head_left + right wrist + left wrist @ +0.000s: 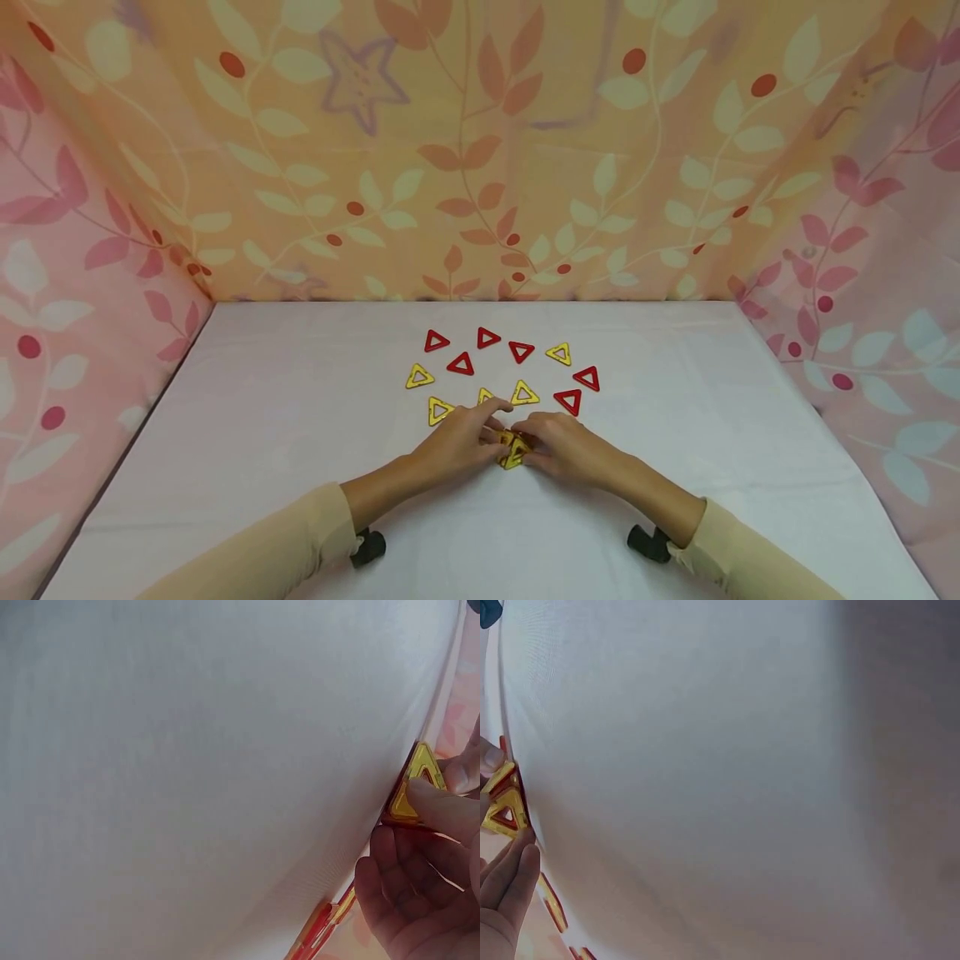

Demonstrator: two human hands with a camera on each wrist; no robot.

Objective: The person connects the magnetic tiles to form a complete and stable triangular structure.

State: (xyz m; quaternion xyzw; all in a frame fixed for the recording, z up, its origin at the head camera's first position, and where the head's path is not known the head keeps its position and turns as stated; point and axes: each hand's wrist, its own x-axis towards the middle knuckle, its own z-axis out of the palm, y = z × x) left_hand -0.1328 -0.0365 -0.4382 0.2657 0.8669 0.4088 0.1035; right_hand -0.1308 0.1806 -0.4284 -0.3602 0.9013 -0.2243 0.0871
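Between both hands, near the middle of the table, stands a small tilted-sided cluster of yellow triangular magnetic tiles (514,454). My right hand (562,446) grips it from the right; in the right wrist view its thumb (442,808) presses on a yellow tile face, fingers curled below. My left hand (459,439) holds the opposite side with thumb and fingertips, its index finger stretched out above. Yellow faces with reddish edges show on the cluster (508,810) in the left wrist view. Fingers hide part of it.
Beyond the hands, loose triangular tiles lie flat on the white tabletop (247,417): several red ones (521,351) and several yellow ones (419,377). One yellow tile (485,395) is partly covered by the left hand. Floral cloth (465,167) surrounds the table's back and sides.
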